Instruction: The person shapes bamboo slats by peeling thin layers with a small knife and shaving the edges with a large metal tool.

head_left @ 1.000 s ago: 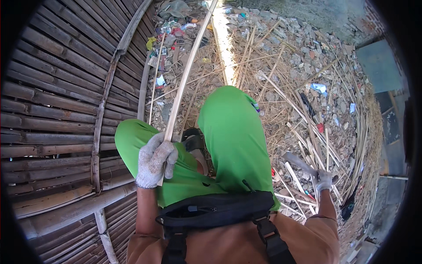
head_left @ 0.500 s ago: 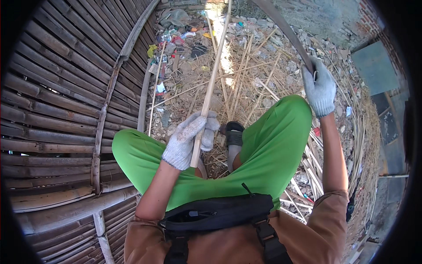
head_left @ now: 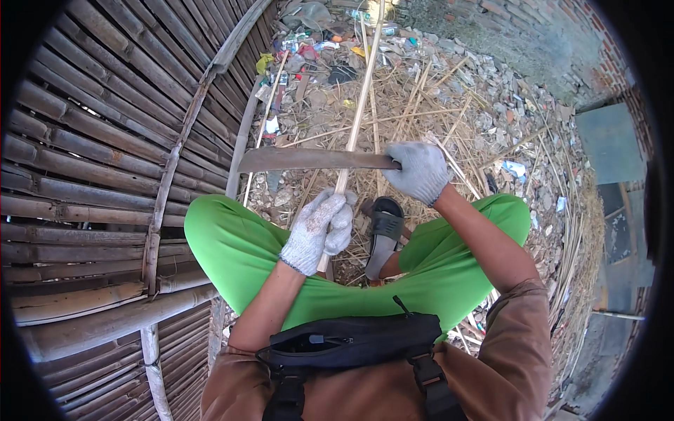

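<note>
My left hand, in a white knit glove with a worn palm, is closed round a long pale bamboo strip near its lower end. The strip slants up and away from me, its short end showing below the fist. My right hand, also gloved, grips the handle end of a machete. The long dark blade lies sideways, pointing left, and crosses the strip just above my left hand. The machete's handle is mostly hidden inside the glove.
A bamboo slat wall stands close on my left. Loose bamboo strips, rubble and litter cover the ground ahead. More cut strips lie beside my right knee. A brick and plaster wall is at the far right. My sandalled foot sits between my knees.
My right hand has come down and left from beyond the right knee, swinging the machete from upright to sideways over the strip. My left hand, still holding the strip, has shifted slightly right and nearer.
</note>
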Action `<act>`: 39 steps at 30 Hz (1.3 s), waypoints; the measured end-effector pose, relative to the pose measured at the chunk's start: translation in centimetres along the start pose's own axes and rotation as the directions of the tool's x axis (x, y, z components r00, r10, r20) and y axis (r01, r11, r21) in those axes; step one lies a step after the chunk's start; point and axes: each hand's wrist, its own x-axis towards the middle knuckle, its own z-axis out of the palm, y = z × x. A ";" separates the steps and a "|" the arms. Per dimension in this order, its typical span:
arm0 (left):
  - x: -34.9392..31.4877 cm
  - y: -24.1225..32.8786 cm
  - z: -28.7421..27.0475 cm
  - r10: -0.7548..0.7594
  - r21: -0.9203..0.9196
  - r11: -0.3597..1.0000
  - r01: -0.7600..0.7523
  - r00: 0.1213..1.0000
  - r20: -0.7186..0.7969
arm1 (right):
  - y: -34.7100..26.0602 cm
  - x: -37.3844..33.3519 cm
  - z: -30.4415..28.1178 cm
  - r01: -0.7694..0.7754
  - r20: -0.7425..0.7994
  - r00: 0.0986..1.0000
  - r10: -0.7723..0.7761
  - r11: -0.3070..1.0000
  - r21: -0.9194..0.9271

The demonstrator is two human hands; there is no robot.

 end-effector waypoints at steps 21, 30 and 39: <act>-0.7 -0.3 1.1 -0.133 -0.027 0.990 0.136 0.987 0.094 | 10.3 2.0 -1.7 -0.294 -0.080 0.955 0.287 0.950 -0.101; -1.3 -0.2 1.5 -0.124 0.022 0.992 0.123 0.991 0.058 | 8.2 0.1 -1.6 -0.153 -0.091 0.985 0.149 0.988 -0.031; -2.8 0.3 2.1 -0.146 0.060 0.988 0.142 0.986 0.079 | 15.4 3.1 -4.4 -0.319 -0.052 0.947 0.316 0.918 -0.235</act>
